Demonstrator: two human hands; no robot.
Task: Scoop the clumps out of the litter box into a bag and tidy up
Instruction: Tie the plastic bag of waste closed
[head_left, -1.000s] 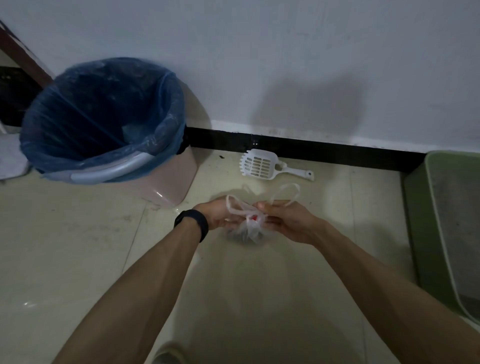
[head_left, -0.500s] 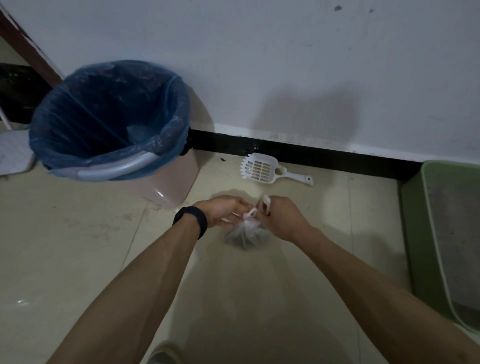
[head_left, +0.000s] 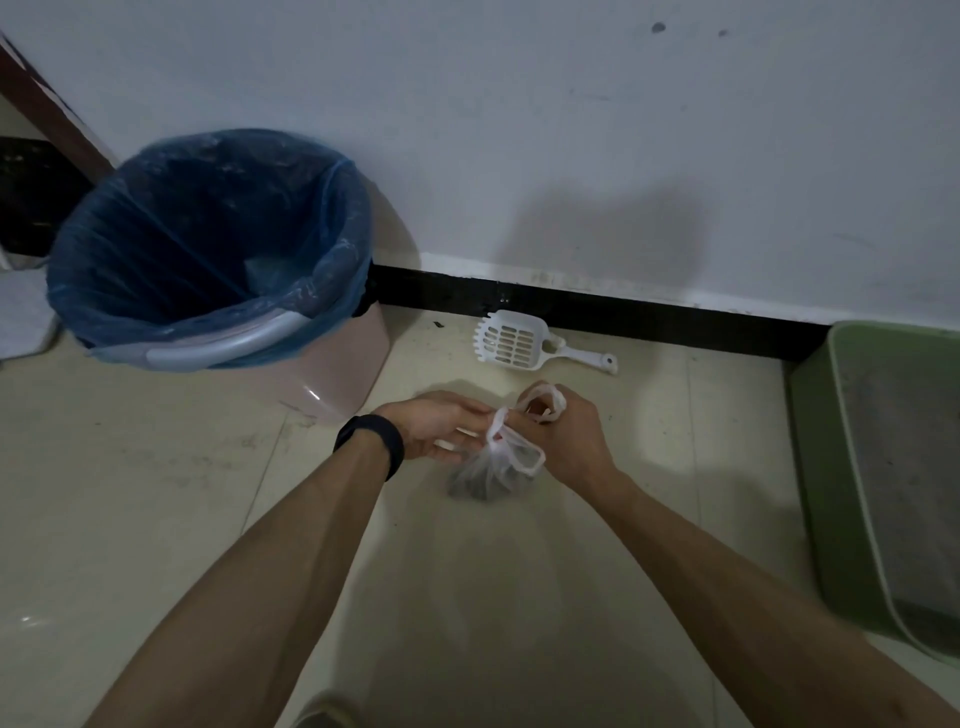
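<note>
A small clear plastic bag (head_left: 491, 475) with dark clumps inside hangs between my hands above the tiled floor. My left hand (head_left: 441, 423) pinches the bag's neck and one white handle. My right hand (head_left: 569, 434) grips the other handle, which loops over its fingers. The white slotted scoop (head_left: 511, 343) lies on the floor by the black skirting, beyond my hands. The green litter box (head_left: 852, 467) with grey litter sits at the right edge, partly cut off.
A pink bin (head_left: 332, 364) lined with a blue bag (head_left: 208, 228) stands to the left against the wall. Pale floor tiles (head_left: 156, 493) spread in front. A dark doorway (head_left: 31, 192) is at far left.
The bag's handles were spread wide, then drawn together; now one handle is wound around my right fingers and the neck is cinched. The view has shifted slightly up.
</note>
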